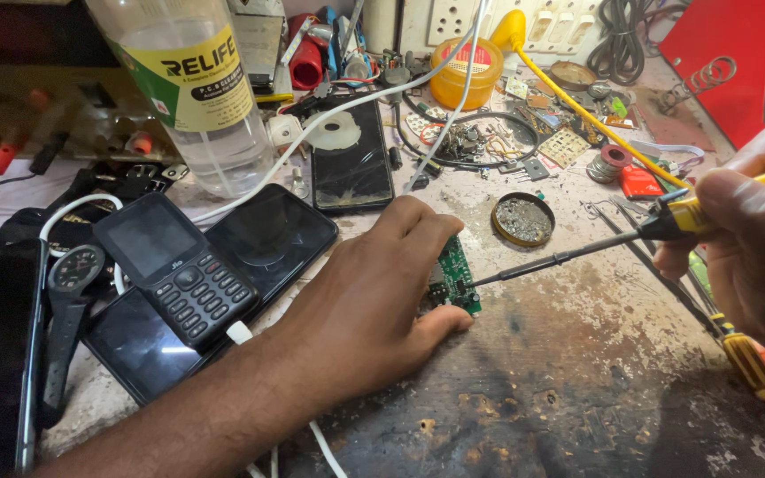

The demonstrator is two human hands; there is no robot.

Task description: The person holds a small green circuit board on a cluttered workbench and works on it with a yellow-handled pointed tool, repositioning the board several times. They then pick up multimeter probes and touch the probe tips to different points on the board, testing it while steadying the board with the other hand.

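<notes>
The left hand (374, 292) pins a small green circuit board (455, 274) flat on the table (577, 372). The right hand (754, 257) grips a yellow soldering iron (666, 226), its long tip pointing left onto the board's right edge.

Both of my arms are bare; I see no sleeve, glove, ring or watch on them. My left hand (360, 301), just left of the green circuit board (453, 276), shows its back, knuckles and short nails, with the bare forearm running back from it to the lower left. My right hand (750, 239), well to the right of that board, shows only curled fingers and a thumb.
</notes>
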